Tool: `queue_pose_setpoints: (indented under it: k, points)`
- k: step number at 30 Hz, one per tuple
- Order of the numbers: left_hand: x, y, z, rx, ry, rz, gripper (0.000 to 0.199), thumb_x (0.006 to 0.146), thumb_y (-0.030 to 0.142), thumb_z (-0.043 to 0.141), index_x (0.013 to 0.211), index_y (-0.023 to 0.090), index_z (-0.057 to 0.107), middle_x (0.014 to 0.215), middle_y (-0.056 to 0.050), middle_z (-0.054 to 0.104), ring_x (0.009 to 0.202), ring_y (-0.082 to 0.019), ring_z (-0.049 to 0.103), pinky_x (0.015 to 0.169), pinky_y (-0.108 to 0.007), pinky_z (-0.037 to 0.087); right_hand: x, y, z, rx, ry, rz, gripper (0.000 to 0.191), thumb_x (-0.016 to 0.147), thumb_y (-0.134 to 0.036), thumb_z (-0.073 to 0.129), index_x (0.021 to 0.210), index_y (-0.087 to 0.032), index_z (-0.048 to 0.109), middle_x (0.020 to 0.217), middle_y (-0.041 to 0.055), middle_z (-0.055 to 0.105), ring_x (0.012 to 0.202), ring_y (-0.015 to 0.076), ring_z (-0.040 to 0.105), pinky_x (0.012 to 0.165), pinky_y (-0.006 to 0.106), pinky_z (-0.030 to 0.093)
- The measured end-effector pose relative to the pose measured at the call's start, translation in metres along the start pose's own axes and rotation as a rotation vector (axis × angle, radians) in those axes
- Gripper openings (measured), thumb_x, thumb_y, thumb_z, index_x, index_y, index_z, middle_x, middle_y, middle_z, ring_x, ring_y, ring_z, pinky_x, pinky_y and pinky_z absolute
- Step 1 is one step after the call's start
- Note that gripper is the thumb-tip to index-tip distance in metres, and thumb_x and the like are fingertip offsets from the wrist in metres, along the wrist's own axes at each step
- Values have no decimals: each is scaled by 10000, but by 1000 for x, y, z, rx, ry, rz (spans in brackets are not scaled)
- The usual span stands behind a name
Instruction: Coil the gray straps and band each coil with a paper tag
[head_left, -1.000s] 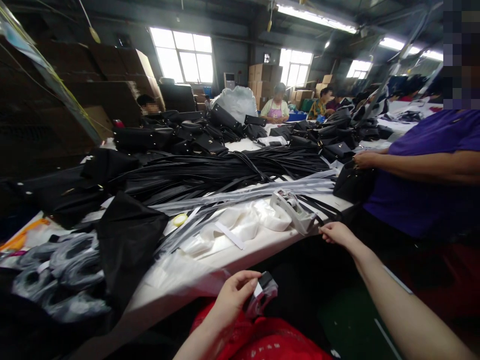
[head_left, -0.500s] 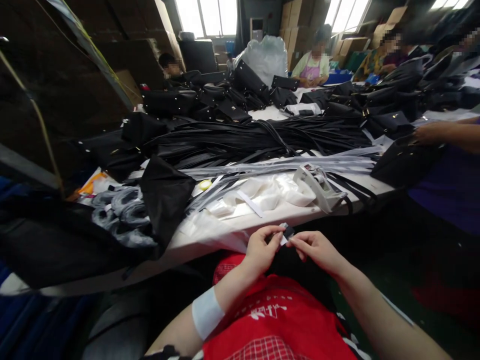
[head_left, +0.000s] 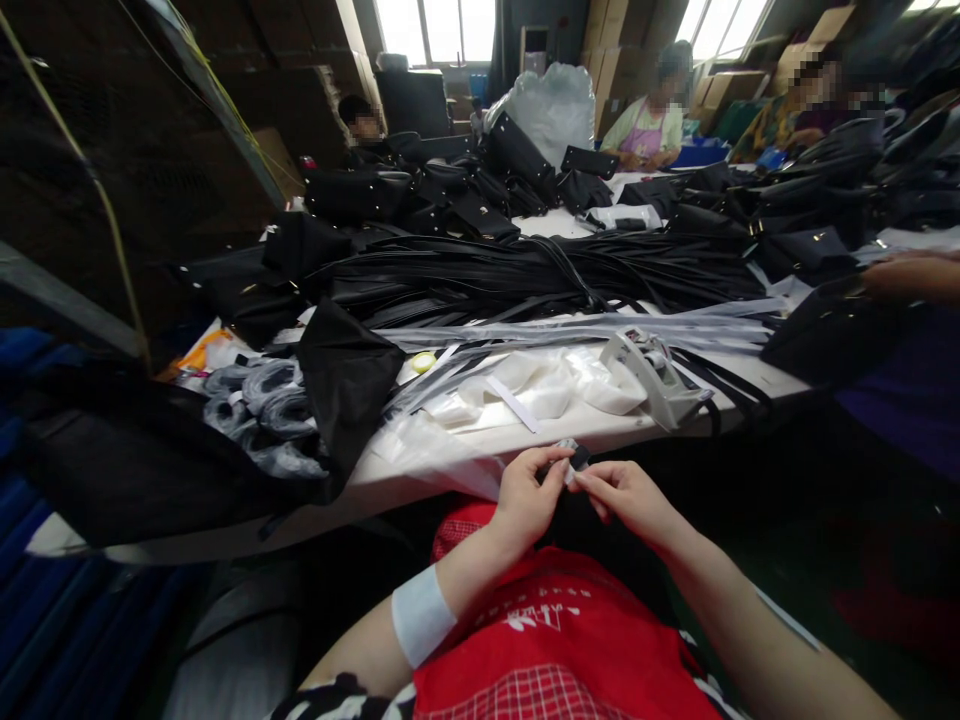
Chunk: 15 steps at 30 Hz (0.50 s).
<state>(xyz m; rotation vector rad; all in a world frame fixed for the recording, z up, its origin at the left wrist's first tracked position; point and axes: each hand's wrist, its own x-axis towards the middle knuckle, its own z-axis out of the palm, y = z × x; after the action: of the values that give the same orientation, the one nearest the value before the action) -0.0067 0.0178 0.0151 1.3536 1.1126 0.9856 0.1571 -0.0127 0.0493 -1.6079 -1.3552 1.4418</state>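
Just in front of the table edge, my left hand point(head_left: 531, 492) pinches a small black and white piece point(head_left: 579, 458), too small to name exactly. The fingertips of my right hand point(head_left: 619, 492) are closed at the white lower part of the same piece. Both hands are close together above my lap and the red apron point(head_left: 555, 610). On the table beyond them lie crumpled white translucent sheeting point(head_left: 540, 390), a white strip point(head_left: 513, 404) and a grey-white tape dispenser point(head_left: 651, 380).
Long black straps point(head_left: 480, 275) spread across the table point(head_left: 420, 480), with black bags point(head_left: 360, 195) behind. Bundled clear plastic rolls point(head_left: 274, 400) and black cloth point(head_left: 349, 375) lie at left. A co-worker's hand point(head_left: 907, 272) holds a black bag at right. Other people sit farther back.
The view has shifted slightly, so the table appears farther right. My fingers have drawn a little closer together on the small piece, and less of its white part shows.
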Motion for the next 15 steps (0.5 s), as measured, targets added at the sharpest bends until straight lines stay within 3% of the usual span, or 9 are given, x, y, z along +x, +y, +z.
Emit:
queue_pose_setpoints:
  k: [6, 12, 15]
  points:
    - [0, 3, 1, -53, 1, 14, 252, 854, 334, 639, 1011, 172, 752, 913, -69, 759, 859, -202, 693, 816, -313, 556, 7, 1, 0, -12, -26, 40, 506, 757, -636, 631, 719, -137, 705, 414, -32, 486, 391, 96, 412, 433, 220, 317]
    - [1, 8, -2, -34, 84, 88, 179, 844, 213, 631, 961, 174, 760, 903, -56, 761, 839, -178, 696, 804, -296, 544, 6, -3, 0, 27, -142, 15, 375, 809, -518, 608, 780, -148, 667, 549, -12, 576, 493, 109, 505, 516, 223, 423]
    - [-2, 11, -2, 17, 125, 185, 170, 854, 188, 625, 962, 187, 756, 906, -50, 755, 856, -174, 692, 819, -302, 541, 6, -4, 2, -46, -113, -25, 293, 839, -426, 574, 718, -164, 621, 593, 1, 603, 537, 121, 542, 561, 236, 451]
